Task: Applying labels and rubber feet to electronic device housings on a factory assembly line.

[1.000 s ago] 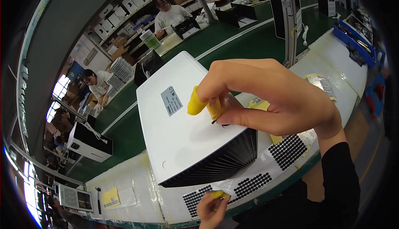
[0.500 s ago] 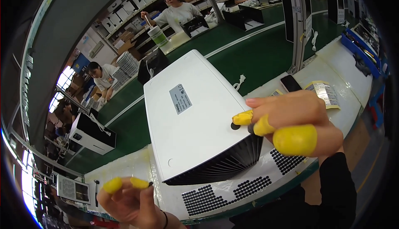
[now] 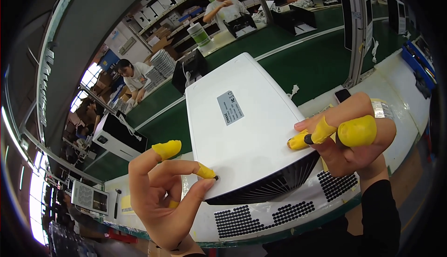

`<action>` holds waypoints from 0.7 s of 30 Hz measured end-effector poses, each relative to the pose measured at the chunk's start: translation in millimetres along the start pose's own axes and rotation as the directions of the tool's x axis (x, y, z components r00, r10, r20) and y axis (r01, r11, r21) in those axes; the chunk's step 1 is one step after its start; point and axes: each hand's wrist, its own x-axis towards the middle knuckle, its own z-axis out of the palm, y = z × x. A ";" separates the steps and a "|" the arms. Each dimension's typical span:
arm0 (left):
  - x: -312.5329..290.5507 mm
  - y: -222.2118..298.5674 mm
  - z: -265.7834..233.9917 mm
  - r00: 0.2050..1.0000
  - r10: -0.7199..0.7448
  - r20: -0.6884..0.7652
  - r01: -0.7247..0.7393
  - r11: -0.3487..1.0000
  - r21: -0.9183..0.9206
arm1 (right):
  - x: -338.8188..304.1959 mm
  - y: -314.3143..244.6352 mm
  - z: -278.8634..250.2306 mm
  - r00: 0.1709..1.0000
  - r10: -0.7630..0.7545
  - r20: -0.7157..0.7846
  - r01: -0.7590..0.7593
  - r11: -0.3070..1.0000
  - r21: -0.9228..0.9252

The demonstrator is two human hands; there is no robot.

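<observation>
Now your L hand (image 3: 164, 208) has reached the 7 o'clock corner of white unit (image 3: 265, 103), pinching a blk pad (image 3: 216, 178); R hand (image 3: 352, 138) curled at 4 o'clock, 2nd pad (image 3: 308, 139) at fingers (image 3: 322, 130), grip unclear. Unit central; both near corners prob. in work.

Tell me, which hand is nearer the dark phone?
Right: the right hand is just in front of the phone; the left hand is farther away, at the near-left corner of the white box.

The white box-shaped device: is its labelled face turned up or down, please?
Turned up. The grey rectangular label lies on the top face of the white box-shaped device, fully visible from above.
</observation>
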 end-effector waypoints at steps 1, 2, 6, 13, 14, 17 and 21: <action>1.9 -1.8 2.5 0.999 0.045 0.001 -0.045 0.997 0.061 | -0.3 1.7 0.8 1.000 -0.003 -0.007 0.003 1.000 -0.008; 3.7 -3.9 4.3 0.996 0.091 0.004 -0.090 0.989 0.121 | -2.2 4.1 1.4 1.000 0.001 -0.006 -0.001 1.000 -0.010; 7.3 -7.3 1.9 0.986 0.164 0.032 -0.167 0.973 0.158 | -2.5 6.5 1.9 1.000 -0.007 0.002 0.007 0.999 -0.045; 1.6 -18.0 -0.8 0.965 0.239 0.107 -0.249 0.965 0.088 | -3.6 8.5 3.0 0.999 -0.027 -0.027 0.026 0.999 -0.032; -1.4 -19.9 -2.0 0.949 0.264 0.172 -0.283 0.955 0.094 | -4.0 10.4 0.9 0.999 -0.022 -0.027 0.021 0.999 -0.038; -24.6 -25.8 -7.9 0.885 0.465 -0.030 -0.442 0.857 0.267 | 3.2 4.9 5.1 0.997 -0.081 0.007 0.081 0.996 0.042; -28.9 -4.4 -11.3 0.794 0.395 0.462 -0.598 0.370 0.711 | 2.1 8.2 -4.3 0.995 -0.074 0.066 0.081 0.991 -0.110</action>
